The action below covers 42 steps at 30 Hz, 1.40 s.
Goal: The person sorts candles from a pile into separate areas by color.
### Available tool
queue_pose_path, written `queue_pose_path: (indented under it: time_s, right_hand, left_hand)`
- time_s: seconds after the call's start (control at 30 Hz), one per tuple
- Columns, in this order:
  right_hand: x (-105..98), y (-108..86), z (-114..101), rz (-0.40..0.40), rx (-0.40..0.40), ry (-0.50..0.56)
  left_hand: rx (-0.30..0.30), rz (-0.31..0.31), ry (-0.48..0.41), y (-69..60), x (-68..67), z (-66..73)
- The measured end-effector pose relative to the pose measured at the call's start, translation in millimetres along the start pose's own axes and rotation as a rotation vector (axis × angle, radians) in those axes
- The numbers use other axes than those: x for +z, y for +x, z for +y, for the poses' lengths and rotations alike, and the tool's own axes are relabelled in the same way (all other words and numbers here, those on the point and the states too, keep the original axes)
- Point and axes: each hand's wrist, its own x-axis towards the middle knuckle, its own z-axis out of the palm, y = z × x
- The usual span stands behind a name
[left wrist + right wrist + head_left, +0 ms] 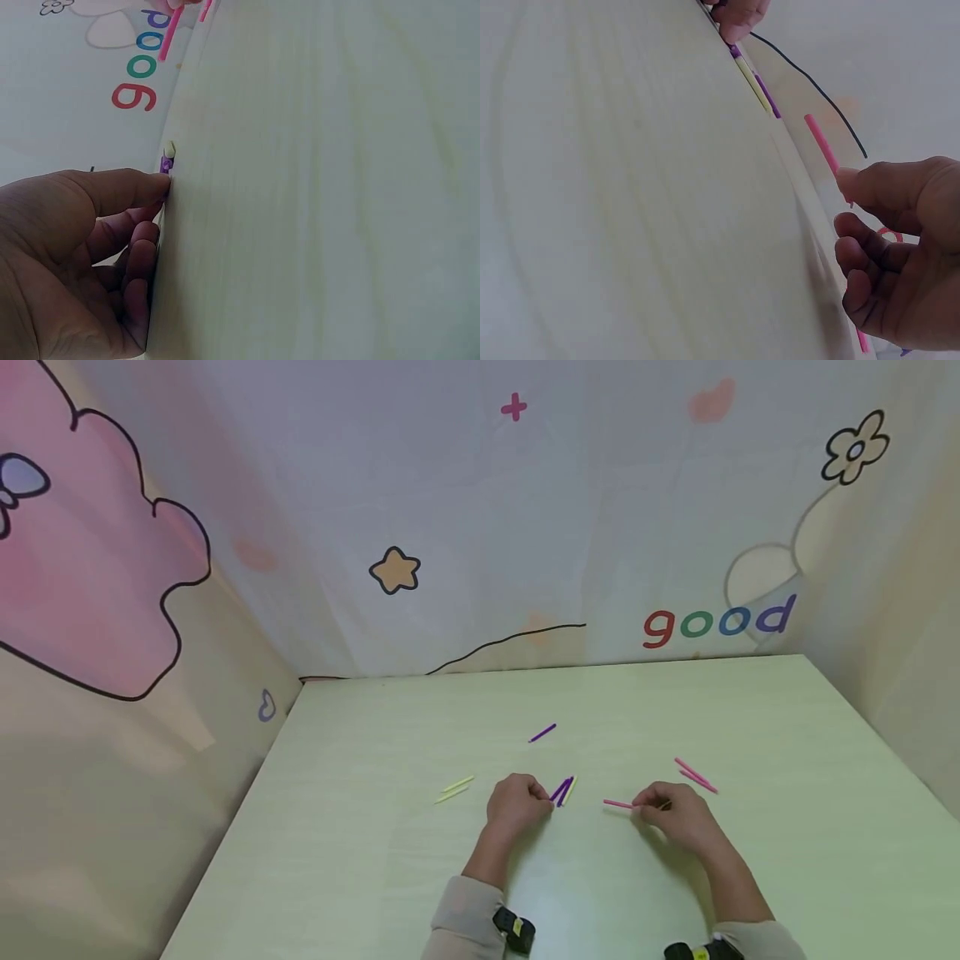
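Note:
In the head view, my left hand [516, 806] rests low over the table, thumb and index finger pinching the lower end of a thin purple stick [558, 790]. Leaning close beside that stick are another purple stick [566, 791] and a pale yellow one [571, 790]. My right hand [678, 817] pinches one end of a pink stick [617, 804], whose other end points left toward the small group. From the right wrist view, this pink stick [822, 142] appears raised off the tabletop. Fingertips hide its held end.
Two pale yellow sticks [454, 789] lie left of my left hand. A lone purple stick [542, 733] lies farther back. Two pink sticks [696, 775] lie just beyond my right hand. A printed cloth [465, 510] hangs behind the pale table [360, 860].

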Motion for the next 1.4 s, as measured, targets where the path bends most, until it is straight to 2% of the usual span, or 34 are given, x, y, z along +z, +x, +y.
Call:
queue_pose_path:
  time_s: [0.23,0.63,1.03,1.4]
  right_hand:
    - [-21.9,-6.4,14.9,0.069,0.035,-0.031]
    - [-38.7,-12.8,29.5,0.15,0.075,-0.073]
    - [-59.7,-19.3,42.6,0.206,0.163,-0.104]
    - [-65.7,-16.5,60.0,0.239,0.323,-0.049]
  left_hand:
    - [-0.004,-0.003,0.005,-1.0,2.8,1.7]
    - [-0.006,0.01,0.001,-3.9,-1.9,0.2]
    - [-0.022,-0.012,0.007,-1.1,-2.4,4.1]
    - [-0.023,-0.02,0.02,-2.1,-2.9,5.2]
